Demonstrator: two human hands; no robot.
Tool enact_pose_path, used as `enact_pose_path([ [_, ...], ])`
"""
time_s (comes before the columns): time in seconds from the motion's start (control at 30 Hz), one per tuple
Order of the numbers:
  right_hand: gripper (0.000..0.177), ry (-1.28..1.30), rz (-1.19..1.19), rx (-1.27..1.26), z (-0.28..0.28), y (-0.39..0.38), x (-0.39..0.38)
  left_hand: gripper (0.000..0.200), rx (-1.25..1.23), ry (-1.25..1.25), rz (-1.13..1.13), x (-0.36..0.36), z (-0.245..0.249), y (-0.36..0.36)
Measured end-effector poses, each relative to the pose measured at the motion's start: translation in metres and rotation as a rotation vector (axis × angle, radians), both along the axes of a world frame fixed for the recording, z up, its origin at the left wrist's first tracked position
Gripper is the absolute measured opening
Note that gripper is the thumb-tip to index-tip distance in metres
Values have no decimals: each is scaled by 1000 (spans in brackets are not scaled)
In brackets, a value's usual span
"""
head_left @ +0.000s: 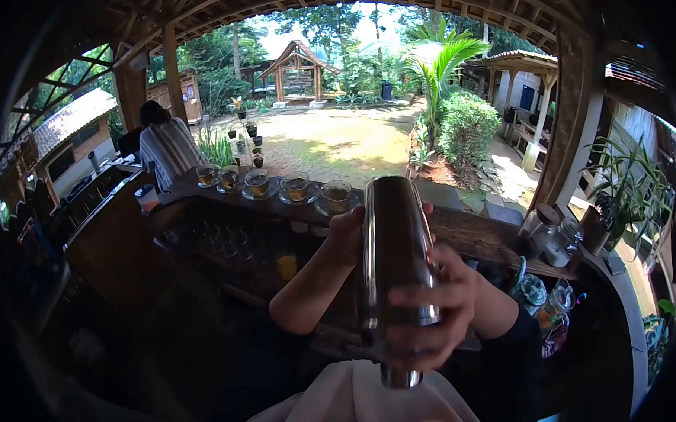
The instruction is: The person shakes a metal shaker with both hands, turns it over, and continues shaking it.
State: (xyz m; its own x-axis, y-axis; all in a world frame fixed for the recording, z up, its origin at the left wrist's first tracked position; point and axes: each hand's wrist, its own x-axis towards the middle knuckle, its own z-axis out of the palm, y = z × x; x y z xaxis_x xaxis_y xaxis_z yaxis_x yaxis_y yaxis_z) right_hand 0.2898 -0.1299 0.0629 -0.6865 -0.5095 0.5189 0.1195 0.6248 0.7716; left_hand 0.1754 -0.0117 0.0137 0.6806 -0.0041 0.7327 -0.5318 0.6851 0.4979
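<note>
Close in front of me is a shiny metal cocktail shaker (393,243), tilted, with its wide base up and away and its small cap down towards my chest. My right hand (442,308) is wrapped round its lower part, and the fingers look slightly blurred. On the other side, my left hand (346,233) grips the upper part near the base; most of its fingers are hidden behind the metal. Beyond the shaker, a glass cup of amber drink (337,196) stands on a saucer on the wooden counter.
More filled glass cups (257,183) line the counter to the left. A shelf below holds glasses and a yellow drink (287,267). Glass jars (543,231) and a potted plant (622,184) stand at the right. A person in a striped top (169,149) is at the far left.
</note>
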Motion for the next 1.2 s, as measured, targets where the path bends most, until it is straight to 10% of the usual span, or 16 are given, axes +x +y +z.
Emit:
enact_pose_path([
  [0.1, 38, 306, -584, -447, 5, 6, 50, 55, -335, 339, 218, 55, -7, 24],
  [0.17, 60, 762, -487, -896, 2, 10, 71, 47, -585, 721, 574, 91, 9, 17],
  [0.2, 60, 722, -540, -791, 17, -6, 75, 47, -574, 725, 549, 96, 13, 7],
  [0.27, 56, 396, -734, -323, 45, -59, 68, 57, -282, 137, -186, 97, 29, -11],
  [0.4, 47, 181, -658, 189, 50, -95, 83, 83, 98, -224, 3, 114, 35, -50],
  [0.5, 44, 420, -780, 271, 47, -99, 113, 74, 66, 106, 12, 157, 47, -57],
  [0.6, 41, 990, -1036, -299, 53, -74, 148, 38, -8, 424, -12, 237, 24, -5],
  [0.7, 39, 798, -1079, -92, 72, -127, 106, 44, -161, 541, 146, 186, 68, -71],
  [0.8, 23, 336, -791, 429, 64, -149, 75, 71, -7, 169, -484, 168, 71, -77],
  [0.87, 23, 329, -778, 444, 62, -147, 83, 80, 369, -271, -45, 174, 70, -84],
  [0.93, 23, 306, -724, 476, 63, -146, 97, 73, 231, 233, -99, 181, 86, -82],
  [1.03, 47, 827, -1232, 108, 84, -136, 130, 51, 172, 268, -338, 263, 65, -40],
  [1.1, 35, 991, -1166, -137, 86, -132, 128, 53, 87, 376, -571, 254, 69, -43],
  [1.2, 42, 680, -1273, 204, 82, -153, 74, 56, 23, 504, 13, 201, 97, -76],
])
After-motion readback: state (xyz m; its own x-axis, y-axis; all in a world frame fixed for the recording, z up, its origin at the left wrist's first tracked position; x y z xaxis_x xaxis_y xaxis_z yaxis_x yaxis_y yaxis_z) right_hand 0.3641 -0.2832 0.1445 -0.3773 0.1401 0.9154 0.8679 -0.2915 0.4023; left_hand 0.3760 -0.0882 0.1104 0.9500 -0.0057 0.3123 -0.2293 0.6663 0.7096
